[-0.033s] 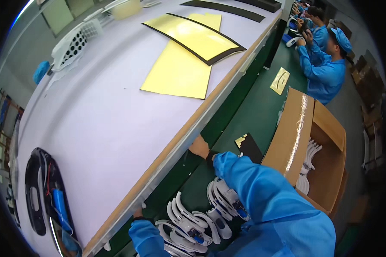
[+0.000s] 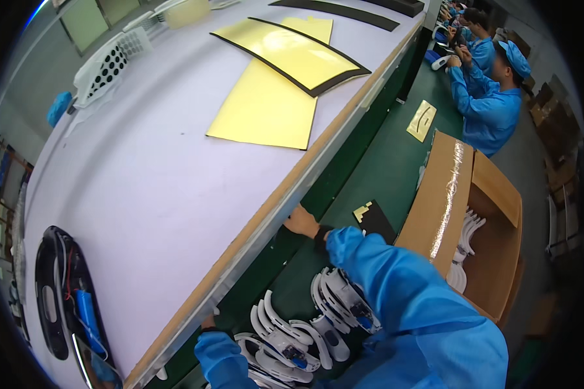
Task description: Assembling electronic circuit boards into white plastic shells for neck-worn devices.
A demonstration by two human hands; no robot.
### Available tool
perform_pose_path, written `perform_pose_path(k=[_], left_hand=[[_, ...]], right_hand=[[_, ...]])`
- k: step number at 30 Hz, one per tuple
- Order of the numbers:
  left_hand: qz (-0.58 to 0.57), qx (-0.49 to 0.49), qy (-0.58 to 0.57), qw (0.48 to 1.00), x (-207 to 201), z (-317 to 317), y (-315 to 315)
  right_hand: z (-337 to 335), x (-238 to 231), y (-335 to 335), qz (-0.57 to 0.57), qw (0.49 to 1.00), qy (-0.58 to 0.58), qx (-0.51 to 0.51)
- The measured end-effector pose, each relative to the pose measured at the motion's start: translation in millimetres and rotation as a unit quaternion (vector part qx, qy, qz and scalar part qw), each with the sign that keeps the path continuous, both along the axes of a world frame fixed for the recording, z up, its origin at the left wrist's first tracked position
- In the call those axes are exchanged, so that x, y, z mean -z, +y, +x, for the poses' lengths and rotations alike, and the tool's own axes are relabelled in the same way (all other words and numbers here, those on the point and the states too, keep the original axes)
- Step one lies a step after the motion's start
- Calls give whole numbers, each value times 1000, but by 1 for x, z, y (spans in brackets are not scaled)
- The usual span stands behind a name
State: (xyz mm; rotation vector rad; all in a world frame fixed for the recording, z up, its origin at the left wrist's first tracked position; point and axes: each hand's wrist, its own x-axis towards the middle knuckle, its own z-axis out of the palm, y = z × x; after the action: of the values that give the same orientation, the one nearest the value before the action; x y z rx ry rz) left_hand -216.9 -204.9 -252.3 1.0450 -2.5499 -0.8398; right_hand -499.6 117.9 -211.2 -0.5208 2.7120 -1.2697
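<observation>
My right hand [image 2: 302,222] reaches under the wooden-edged rim of the white raised shelf [image 2: 156,194], its fingers hidden behind that edge. Further left and nearer to me, my left hand [image 2: 208,319] is at the same rim, with only a small part of it showing beyond the blue sleeve. What either hand touches under the shelf cannot be seen. Between my forearms, several white curved plastic housings [image 2: 276,337] with small blue circuit parts lie on the green bench [image 2: 396,155]. A black foam piece with yellow backing [image 2: 377,219] rests beyond my right wrist.
An open cardboard box [image 2: 435,201] holding white curved parts stands on my right. On the shelf are yellow adhesive sheets [image 2: 259,110], black strips [image 2: 334,13], a white basket [image 2: 104,68] and a black housing with wires [image 2: 65,292]. Co-workers in blue [image 2: 493,104] sit further along the bench.
</observation>
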Motion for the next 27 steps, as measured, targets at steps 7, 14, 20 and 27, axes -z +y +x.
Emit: perform_pose_path(k=[7,14,20,27], left_hand=[[-46,27,64,997,25,23,-24],[551,-122,300,769,-175,54,97],[661,-180,350,639,-235,110,208],[614,-81,317,718,-259,121,296]], right_hand=[[-31,-65,181,229,964,77,-115],[-3,-41,243,162,969,71,-174],[-34,-30,237,199,949,16,-243],[24,-126,209,4,992,5,-124]])
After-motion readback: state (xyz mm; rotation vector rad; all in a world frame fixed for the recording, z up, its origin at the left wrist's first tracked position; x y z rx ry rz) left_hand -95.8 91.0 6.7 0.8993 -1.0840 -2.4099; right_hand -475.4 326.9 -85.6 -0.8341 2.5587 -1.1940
